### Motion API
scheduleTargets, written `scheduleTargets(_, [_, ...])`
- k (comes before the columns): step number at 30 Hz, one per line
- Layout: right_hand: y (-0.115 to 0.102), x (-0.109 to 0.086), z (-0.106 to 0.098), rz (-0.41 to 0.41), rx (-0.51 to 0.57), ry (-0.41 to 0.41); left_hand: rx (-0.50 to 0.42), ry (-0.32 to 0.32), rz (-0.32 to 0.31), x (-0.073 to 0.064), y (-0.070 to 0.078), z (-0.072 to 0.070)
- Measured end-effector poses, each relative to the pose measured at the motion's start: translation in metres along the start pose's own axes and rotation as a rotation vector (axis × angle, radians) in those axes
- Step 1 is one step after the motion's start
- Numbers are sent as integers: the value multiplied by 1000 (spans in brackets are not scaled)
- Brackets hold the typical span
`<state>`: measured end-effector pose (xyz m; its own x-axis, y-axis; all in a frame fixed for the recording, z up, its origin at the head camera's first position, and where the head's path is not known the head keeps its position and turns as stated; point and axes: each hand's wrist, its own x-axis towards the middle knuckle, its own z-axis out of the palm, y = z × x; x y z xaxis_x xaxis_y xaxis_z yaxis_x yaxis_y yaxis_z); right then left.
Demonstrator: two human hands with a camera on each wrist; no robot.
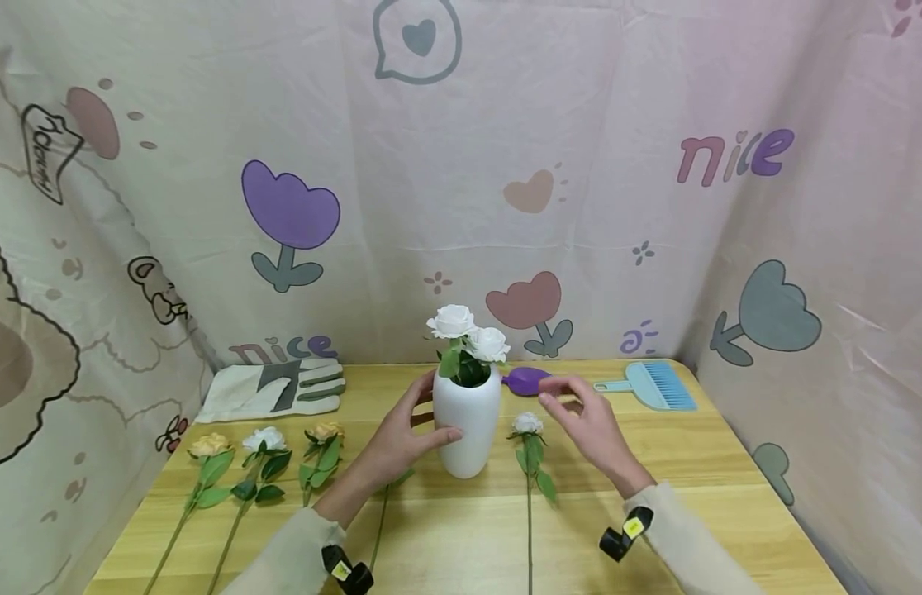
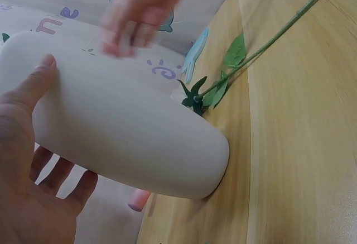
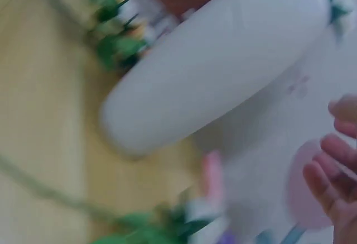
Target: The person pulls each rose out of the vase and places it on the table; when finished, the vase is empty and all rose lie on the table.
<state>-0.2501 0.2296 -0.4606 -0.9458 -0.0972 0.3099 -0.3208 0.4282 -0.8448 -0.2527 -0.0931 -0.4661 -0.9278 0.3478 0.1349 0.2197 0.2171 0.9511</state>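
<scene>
A white vase (image 1: 467, 426) stands on the wooden table, with two white roses (image 1: 470, 332) and green leaves rising from its mouth. My left hand (image 1: 404, 438) holds it from the left, thumb across the near side and fingers around the back; the left wrist view shows the thumb and fingers on opposite sides of the vase (image 2: 117, 121). Off to the vase's right, my right hand (image 1: 586, 420) hovers with loosely bent fingers and nothing in them. Below and left of that hand lies a white rose (image 1: 528, 424), its long stem pointing toward me.
Left on the table lie a yellow rose (image 1: 211, 446), a white rose (image 1: 264, 440) and another yellow rose (image 1: 325, 433). My left forearm partly covers another stem (image 1: 381, 529). Behind are work gloves (image 1: 275, 390), a purple scoop (image 1: 526, 381) and a light-blue brush (image 1: 660, 386), before a patterned curtain.
</scene>
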Motion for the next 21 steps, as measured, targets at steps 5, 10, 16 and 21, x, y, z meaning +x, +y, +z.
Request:
scheduleTargets(5, [-45, 21, -7, -170, 96, -69, 14, 9, -20, 0, 1, 1])
scheduleTargets(10, [-74, 31, 8, -238, 93, -200, 11, 4, -16, -1, 1, 0])
scheduleTargets(16, [-82, 35, 27, -249, -14, -282, 1, -3, -5, 0, 1, 0])
scheduleTargets(21, [-83, 37, 31, -244, 14, -301, 15, 0, 12, 0, 0, 0])
